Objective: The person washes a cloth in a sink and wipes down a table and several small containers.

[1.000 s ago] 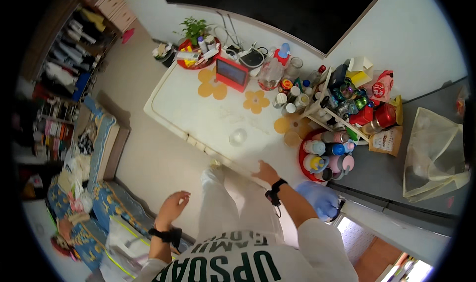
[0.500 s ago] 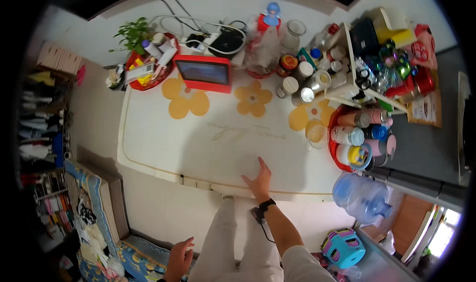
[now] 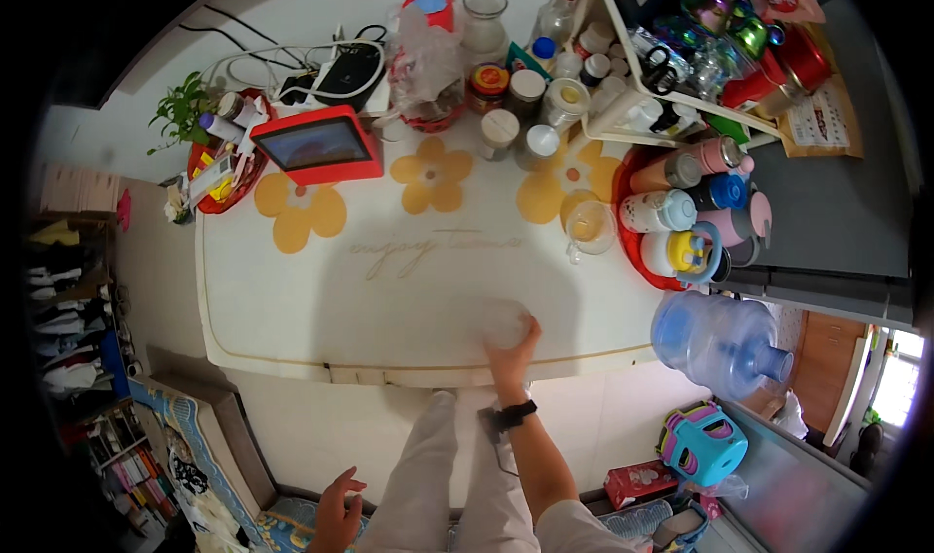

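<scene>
My right hand (image 3: 513, 354), with a dark band on the wrist, reaches over the table's near edge. Its thumb and fingers curl round the near side of a faint, clear round thing (image 3: 504, 321), perhaps a glass or small bowl; its outline is hard to make out against the white tabletop. Low at the left, my left hand (image 3: 338, 514) hangs beside my leg, fingers apart and holding nothing. A clear glass mug (image 3: 590, 228) with a handle stands to the right of the lettering on the white table cover (image 3: 292, 305).
Several bottles and cups fill a red tray (image 3: 632, 249) at the right. Jars (image 3: 499, 130) and a storage rack (image 3: 637, 86) stand behind. A red-framed screen (image 3: 321, 146) and a red basket (image 3: 233, 188) sit at the back left. A large water jug (image 3: 715, 344) is off the table's right end.
The view has shifted, so the table's contents sit differently in the picture. My right hand has gone from spread fingers to curling round the clear round thing. My left hand stays low and free.
</scene>
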Demonstrator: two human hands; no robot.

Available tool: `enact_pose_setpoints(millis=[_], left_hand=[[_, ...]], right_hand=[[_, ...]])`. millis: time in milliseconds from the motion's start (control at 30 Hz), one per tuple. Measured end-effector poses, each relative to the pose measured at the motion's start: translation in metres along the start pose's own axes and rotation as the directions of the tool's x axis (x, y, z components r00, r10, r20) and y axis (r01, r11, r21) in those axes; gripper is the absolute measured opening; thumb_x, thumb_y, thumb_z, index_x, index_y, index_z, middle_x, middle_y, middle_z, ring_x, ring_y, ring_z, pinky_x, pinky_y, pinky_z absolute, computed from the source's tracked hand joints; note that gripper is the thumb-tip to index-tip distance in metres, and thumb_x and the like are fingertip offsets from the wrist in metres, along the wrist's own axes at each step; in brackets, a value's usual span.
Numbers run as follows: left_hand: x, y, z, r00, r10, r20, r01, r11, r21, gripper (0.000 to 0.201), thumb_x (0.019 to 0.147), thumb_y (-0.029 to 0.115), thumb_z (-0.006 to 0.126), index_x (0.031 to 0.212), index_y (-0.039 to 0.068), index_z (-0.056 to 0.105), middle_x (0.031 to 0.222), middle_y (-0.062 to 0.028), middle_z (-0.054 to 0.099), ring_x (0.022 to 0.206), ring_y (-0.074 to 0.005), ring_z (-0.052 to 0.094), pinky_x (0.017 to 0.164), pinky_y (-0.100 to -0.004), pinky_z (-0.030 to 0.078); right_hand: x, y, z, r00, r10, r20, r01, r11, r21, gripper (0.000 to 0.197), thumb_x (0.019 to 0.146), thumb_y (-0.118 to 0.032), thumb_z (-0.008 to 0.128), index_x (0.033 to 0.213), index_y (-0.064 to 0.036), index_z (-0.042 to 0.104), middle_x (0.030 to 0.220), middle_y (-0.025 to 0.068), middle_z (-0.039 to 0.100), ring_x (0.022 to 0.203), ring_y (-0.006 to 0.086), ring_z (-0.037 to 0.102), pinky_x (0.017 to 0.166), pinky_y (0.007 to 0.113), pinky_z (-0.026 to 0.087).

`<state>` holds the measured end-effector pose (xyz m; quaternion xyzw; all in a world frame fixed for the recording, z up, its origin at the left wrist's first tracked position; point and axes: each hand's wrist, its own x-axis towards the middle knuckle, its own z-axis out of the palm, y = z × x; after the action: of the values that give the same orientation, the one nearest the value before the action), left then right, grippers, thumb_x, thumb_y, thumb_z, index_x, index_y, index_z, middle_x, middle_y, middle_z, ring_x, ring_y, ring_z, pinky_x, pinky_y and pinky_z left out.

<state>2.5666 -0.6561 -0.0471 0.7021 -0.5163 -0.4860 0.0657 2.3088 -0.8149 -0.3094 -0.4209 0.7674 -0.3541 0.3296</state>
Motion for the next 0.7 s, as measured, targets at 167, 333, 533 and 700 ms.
enact_pose_setpoints(millis=[167,333,533,700], left_hand=[[0.006,0.020,0.011,0.979,-0.202,0.040,0.205,0.972,-0.116,0.015,0.084,-0.001,0.049,0.099,0.001,0.051,0.103,-0.0163,0.058,0.112,-0.0330,0.050,0.079,-0.0394,0.046],[0.013,0.011,0.024,0.993,0.117,0.003,-0.117,0.990,0.081,0.020,0.083,-0.002,0.049,0.103,0.000,0.050,0.098,-0.0134,0.060,0.095,-0.0279,0.058,0.065,-0.0330,0.049],[0.018,0.041,0.036,0.997,-0.069,0.024,0.070,0.997,-0.020,0.039,0.084,-0.001,0.050,0.123,0.000,0.044,0.096,-0.0122,0.060,0.088,-0.0229,0.059,0.062,-0.0295,0.050],[0.022,0.078,0.054,0.993,-0.115,0.010,0.115,0.992,-0.053,0.041,0.084,0.000,0.051,0.125,-0.001,0.043,0.094,-0.0113,0.061,0.085,-0.0234,0.059,0.062,-0.0305,0.050]], right_hand=[[0.038,0.013,-0.067,0.974,0.067,-0.215,-0.051,0.996,0.076,0.082,0.061,-0.012,0.080,0.125,0.0007,0.031,0.122,0.0162,0.041,0.114,0.0286,0.043,0.098,0.037,0.035],[0.091,0.033,-0.114,0.949,0.014,-0.315,-0.017,1.000,-0.008,0.080,0.062,-0.012,0.080,0.124,0.0009,0.032,0.121,0.0157,0.041,0.113,0.0285,0.043,0.098,0.037,0.034],[0.126,0.038,-0.124,0.965,0.010,-0.263,0.005,0.998,0.056,0.078,0.063,-0.011,0.079,0.124,0.0006,0.032,0.122,0.0152,0.041,0.113,0.0274,0.044,0.098,0.037,0.034],[0.133,0.053,-0.123,0.961,0.019,-0.276,0.010,0.995,0.103,0.081,0.064,-0.010,0.078,0.127,0.0004,0.029,0.129,0.0168,0.038,0.119,0.0287,0.040,0.100,0.038,0.033]])
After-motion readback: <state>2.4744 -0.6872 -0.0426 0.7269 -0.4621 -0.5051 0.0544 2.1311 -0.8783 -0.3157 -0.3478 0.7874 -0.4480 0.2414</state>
